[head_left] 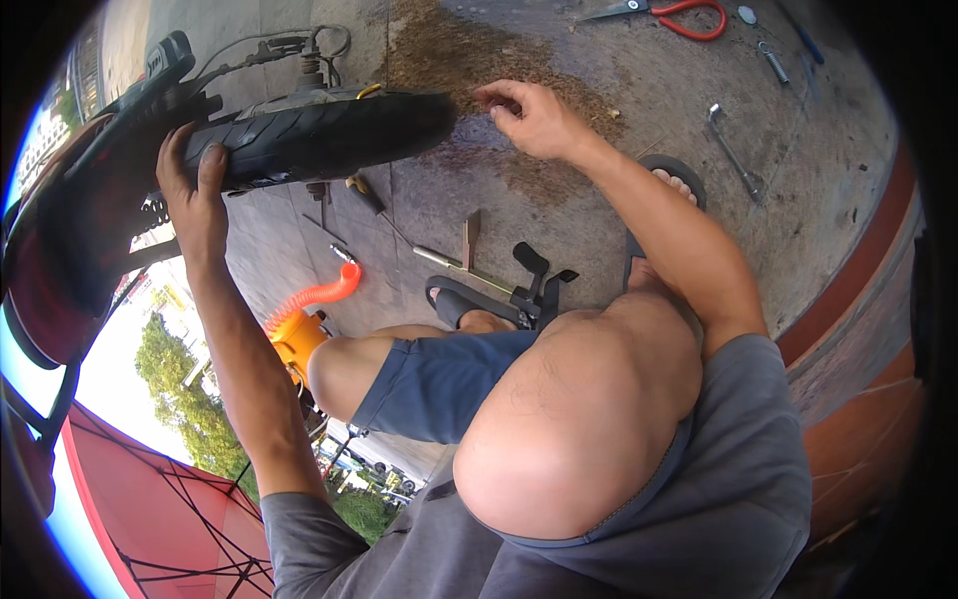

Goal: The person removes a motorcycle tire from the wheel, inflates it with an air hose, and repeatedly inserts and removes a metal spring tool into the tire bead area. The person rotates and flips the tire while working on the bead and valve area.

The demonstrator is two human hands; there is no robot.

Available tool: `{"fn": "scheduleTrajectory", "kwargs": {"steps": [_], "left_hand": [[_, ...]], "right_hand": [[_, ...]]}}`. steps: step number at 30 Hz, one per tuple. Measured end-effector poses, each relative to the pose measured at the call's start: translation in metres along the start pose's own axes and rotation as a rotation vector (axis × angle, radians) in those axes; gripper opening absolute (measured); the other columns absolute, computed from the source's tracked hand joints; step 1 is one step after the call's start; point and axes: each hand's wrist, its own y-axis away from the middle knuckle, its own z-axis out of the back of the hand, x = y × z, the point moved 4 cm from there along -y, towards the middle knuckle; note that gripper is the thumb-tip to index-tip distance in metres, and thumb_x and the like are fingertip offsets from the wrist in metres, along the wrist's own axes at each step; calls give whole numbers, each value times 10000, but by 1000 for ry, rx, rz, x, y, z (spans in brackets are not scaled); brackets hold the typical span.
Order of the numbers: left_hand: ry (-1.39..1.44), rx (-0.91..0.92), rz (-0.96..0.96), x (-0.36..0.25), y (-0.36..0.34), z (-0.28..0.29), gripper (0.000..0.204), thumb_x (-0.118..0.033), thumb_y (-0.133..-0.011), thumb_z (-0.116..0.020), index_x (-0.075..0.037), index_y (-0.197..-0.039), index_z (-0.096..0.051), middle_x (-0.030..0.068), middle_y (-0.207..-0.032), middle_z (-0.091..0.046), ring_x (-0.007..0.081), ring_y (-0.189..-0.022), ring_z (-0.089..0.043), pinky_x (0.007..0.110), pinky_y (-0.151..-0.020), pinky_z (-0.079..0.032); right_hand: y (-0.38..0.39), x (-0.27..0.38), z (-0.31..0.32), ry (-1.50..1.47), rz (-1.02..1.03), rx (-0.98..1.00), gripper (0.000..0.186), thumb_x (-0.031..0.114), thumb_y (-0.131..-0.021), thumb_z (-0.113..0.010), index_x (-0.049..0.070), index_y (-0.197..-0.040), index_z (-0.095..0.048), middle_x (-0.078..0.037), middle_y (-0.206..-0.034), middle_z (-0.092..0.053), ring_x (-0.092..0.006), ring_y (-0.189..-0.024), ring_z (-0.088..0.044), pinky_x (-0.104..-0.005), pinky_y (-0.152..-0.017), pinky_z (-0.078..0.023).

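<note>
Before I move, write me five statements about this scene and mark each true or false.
1. The left hand touches the black tire. True.
2. The right hand grips the wrench. False: the wrench lies on the ground, apart from it.
3. The scissors have red handles. True.
4. The coiled hose is blue. False: it is orange.
5. The metal spring lies on the ground near the scissors. True.
</note>
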Motion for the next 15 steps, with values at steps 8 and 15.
{"fn": "scheduleTrajectory", "kwargs": {"steps": [8,15], "left_hand": [[1,-9,-3,-1,5,1,536,-385,-907,-625,-82,-1346,-573,195,-1486,-423,345,-1412,-377,422,-1168,-267],[8,-3,19,-3,5,1,513,-315,-896,-606,-62,-1341,-568,186,-1495,-419,330,-1421,-367,416,-1177,-249]], "right_hand": [[6,-2,-8,-71,-48,58,391,112,-927,-584,29,-1308,-612,-121,-1146,-707,-199,-1031,-671,-335,-931,-534],[4,0,-7,-139,-14,31,372,156,-917,-587,86,-1277,-648,-126,-1083,-726,-227,-990,-694,-337,-903,-544]]}}
